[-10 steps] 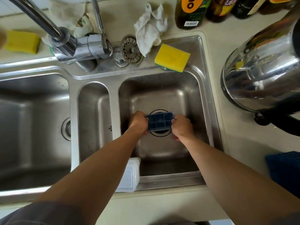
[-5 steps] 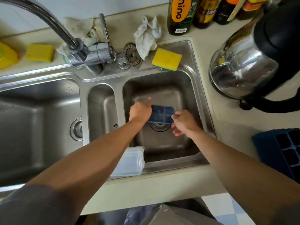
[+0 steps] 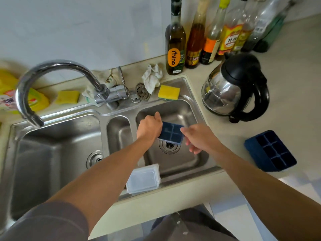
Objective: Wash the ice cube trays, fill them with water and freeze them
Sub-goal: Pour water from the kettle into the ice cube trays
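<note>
My left hand (image 3: pixel 149 127) grips the left end of a dark blue ice cube tray (image 3: pixel 172 133), held over the drain of the right sink basin (image 3: pixel 182 159). My right hand (image 3: pixel 198 138) is at the tray's right end with loose fingers spread below it; it seems to have let go. A second blue ice cube tray (image 3: pixel 270 151) lies on the counter to the right of the sink. Clear plastic lids (image 3: pixel 143 179) lean on the sink's front rim. The tap (image 3: pixel 52 75) arcs over the left basin; no water runs.
A steel kettle (image 3: pixel 234 89) with a black handle stands right of the sink. Bottles (image 3: pixel 175 42) line the back wall. A yellow sponge (image 3: pixel 168 92), a white cloth (image 3: pixel 152 78) and a sink strainer (image 3: pixel 142 91) lie behind the basin. Another sponge (image 3: pixel 68 96) is at left.
The tray has risen slightly and tilted in my left hand. My right hand has loosened from the tray's end. The view has pulled back, showing the second tray and bottles.
</note>
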